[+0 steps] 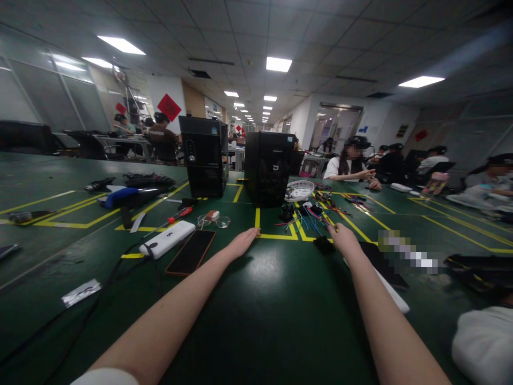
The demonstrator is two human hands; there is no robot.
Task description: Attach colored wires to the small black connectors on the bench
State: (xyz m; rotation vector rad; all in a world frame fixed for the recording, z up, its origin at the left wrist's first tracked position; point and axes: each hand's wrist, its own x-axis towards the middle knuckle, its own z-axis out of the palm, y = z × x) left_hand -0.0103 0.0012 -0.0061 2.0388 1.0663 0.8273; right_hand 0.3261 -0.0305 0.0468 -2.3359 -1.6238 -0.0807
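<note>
1. Here, reaching low over the smooth, glossy green table (260, 326) with the left hand (243, 242), nearly straight and closed up at the fingers; cannot tell whether anything is pinched at its tips. Just ahead of it, flat yellow tape (276, 236).
2. Reaching to the near edge of the thin, colored wires (312, 218) with the right hand (343, 238), part-curled; cannot tell how far open, or whether gripping a strand.
3. Lying ahead and to the left of the right hand: slender, loose strands in a tangled fan, some pointing left, others away; no single long axis for the heap. Just beside that hand, a soft-looking black lump (324, 244).
4. Beyond the left hand, two boxy, shiny black computer cases (268, 166), standing upright with long axes vertical. Between the right case and the wires, a round, white lattice basket (300, 190).
5. Left of the left hand, a flat phone (190, 254) with dark glass and a brownish rim, long axis slanting away and rightward. Beside it, a rounded white block (167, 239), slanting likewise; beyond, clear-lensed glasses (224, 221).
6. Under the right forearm, a flat dark slab (385, 264).
</note>
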